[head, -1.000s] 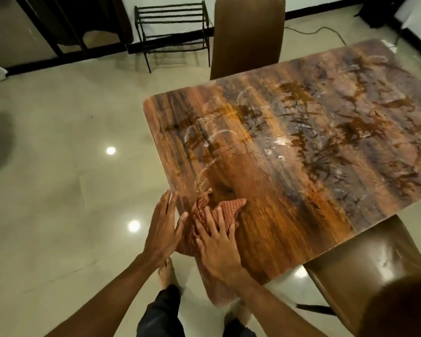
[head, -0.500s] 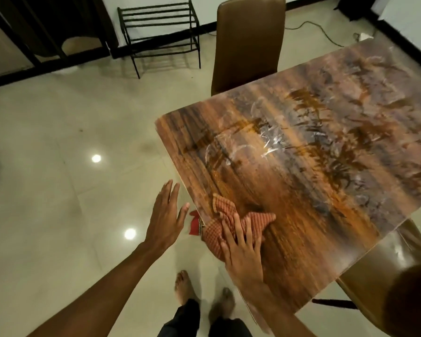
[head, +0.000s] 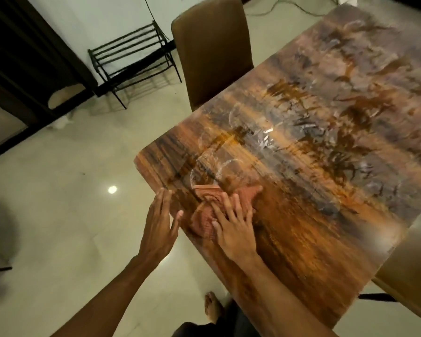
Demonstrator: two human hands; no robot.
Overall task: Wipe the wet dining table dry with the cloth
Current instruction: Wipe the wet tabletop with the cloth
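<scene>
R hand (head: 231, 227) flat on bunched red-checked cloth (head: 204, 216), fingers straight & splayed, pressing it onto near-L corner of glossy brown wood-grain dining table (head: 326, 203). Broad palm pressure prob. to soak water, not push it. L hand (head: 159, 223) open, fingers straight & together, at table edge just beside cloth, likely guarding the edge. Contact w/ table unclear. Pale wet arcs (head: 265, 137) glint beyond cloth, so most of top not yet dried.

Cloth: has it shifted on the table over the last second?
Yes. The cloth slid inward from the table edge, which it overhung, under the right hand.
</scene>
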